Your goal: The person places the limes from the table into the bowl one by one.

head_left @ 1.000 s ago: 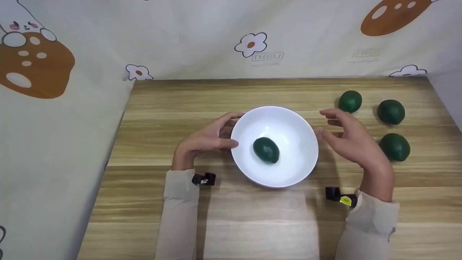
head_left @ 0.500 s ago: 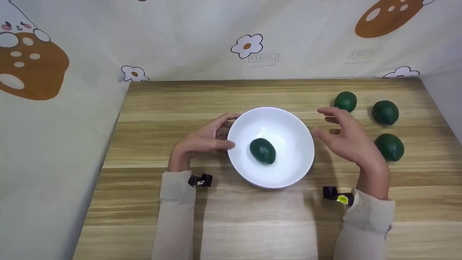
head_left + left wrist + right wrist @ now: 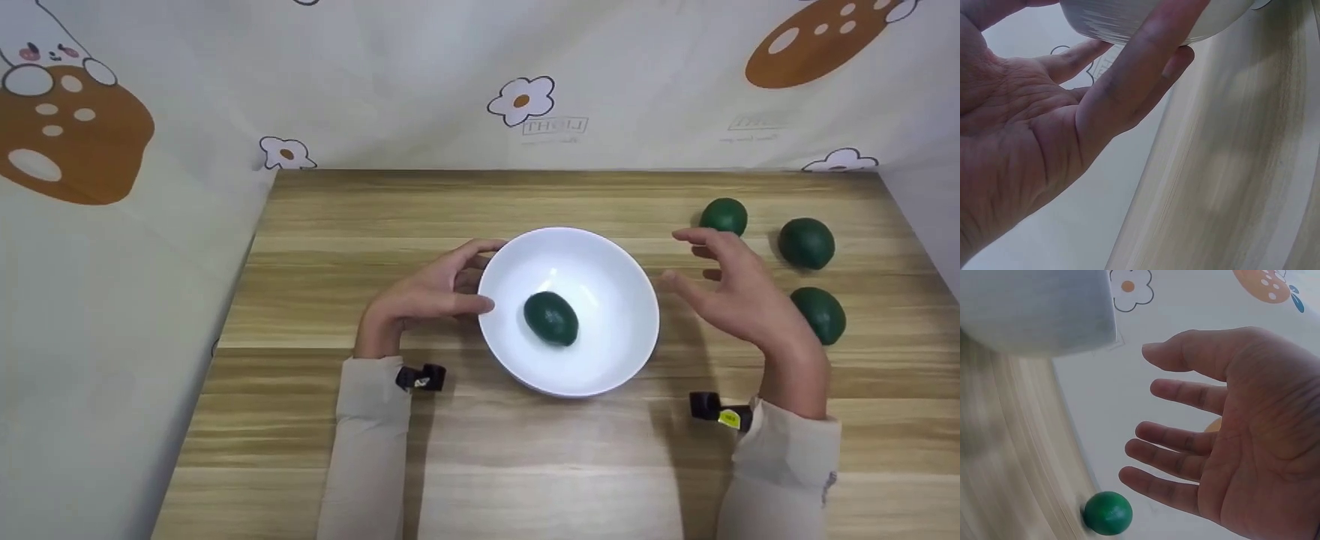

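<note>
- Left hand (image 3: 435, 291) was gripping the white bowl (image 3: 619, 315), thumb at the rim
- couldn't really tell if it touched the table (image 3: 360, 217)
- green fruit (image 3: 551, 319) sat inside
- Right hand (image 3: 742, 292) hung released, fingers loose, just beside the bowl
- three more fruits (image 3: 807, 244) lay near that hand

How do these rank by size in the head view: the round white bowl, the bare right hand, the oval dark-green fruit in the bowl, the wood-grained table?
Largest to smallest:
1. Wood-grained table
2. Round white bowl
3. Bare right hand
4. Oval dark-green fruit
</note>
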`<state>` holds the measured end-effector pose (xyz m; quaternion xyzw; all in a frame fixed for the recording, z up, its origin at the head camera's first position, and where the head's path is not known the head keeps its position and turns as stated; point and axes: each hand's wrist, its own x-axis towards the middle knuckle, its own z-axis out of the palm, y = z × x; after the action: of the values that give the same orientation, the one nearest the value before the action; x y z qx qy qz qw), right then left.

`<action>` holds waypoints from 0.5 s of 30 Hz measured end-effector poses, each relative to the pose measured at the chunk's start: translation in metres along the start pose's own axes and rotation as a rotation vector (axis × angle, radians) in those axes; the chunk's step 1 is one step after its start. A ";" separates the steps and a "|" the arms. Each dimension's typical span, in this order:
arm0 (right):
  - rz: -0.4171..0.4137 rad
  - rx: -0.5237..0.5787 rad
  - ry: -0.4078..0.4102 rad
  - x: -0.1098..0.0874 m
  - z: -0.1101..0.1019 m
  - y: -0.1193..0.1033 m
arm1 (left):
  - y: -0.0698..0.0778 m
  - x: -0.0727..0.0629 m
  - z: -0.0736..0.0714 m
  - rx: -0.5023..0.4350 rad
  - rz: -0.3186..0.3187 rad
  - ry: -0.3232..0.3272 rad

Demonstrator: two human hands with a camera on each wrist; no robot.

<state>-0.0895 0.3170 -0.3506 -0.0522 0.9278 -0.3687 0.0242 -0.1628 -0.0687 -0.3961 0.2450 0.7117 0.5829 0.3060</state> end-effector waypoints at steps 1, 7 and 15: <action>-0.004 -0.009 0.003 0.000 -0.002 0.002 | 0.001 0.000 0.000 0.003 -0.001 -0.001; -0.022 -0.093 0.042 -0.002 -0.017 0.013 | 0.003 0.000 0.000 0.003 0.000 0.000; 0.001 -0.145 0.052 -0.003 -0.025 0.023 | 0.001 -0.001 0.000 -0.008 -0.019 0.008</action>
<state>-0.0909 0.3512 -0.3486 -0.0437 0.9523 -0.3018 -0.0036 -0.1623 -0.0690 -0.3954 0.2346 0.7129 0.5840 0.3094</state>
